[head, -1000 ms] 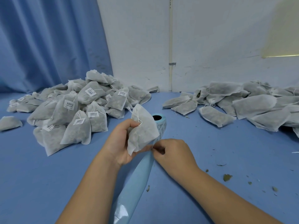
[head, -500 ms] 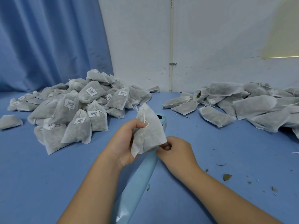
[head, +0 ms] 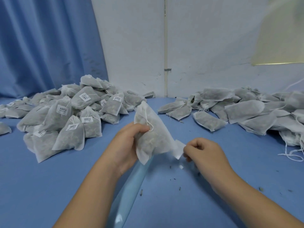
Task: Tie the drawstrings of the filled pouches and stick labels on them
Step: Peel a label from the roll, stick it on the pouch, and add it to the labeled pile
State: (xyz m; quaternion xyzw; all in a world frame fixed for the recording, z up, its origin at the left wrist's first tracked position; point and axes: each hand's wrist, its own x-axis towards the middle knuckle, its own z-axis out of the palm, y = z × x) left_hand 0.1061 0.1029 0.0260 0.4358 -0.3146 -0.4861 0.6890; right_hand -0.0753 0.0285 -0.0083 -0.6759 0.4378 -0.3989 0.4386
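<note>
My left hand (head: pixel 126 143) grips a filled white mesh pouch (head: pixel 152 134) by its gathered neck, held upright above the table with its tied drawstring hanging near my thumb. My right hand (head: pixel 201 150) pinches a small white label (head: pixel 178 148) just right of the pouch's lower corner. A pale blue backing strip (head: pixel 131 183) runs from under the pouch toward me; the label roll itself is hidden behind the pouch.
A heap of labelled pouches (head: pixel 65 117) lies at the left, and a pile of unlabelled pouches (head: pixel 246 111) with loose strings at the right. Dry leaf crumbs (head: pixel 180 188) dot the blue table (head: pixel 213 203). A white wall and blue curtain (head: pixel 41 46) stand behind.
My right hand has pulled away to the right from the strip, now with a white label between its fingers. My left hand has lifted the pouch a little.
</note>
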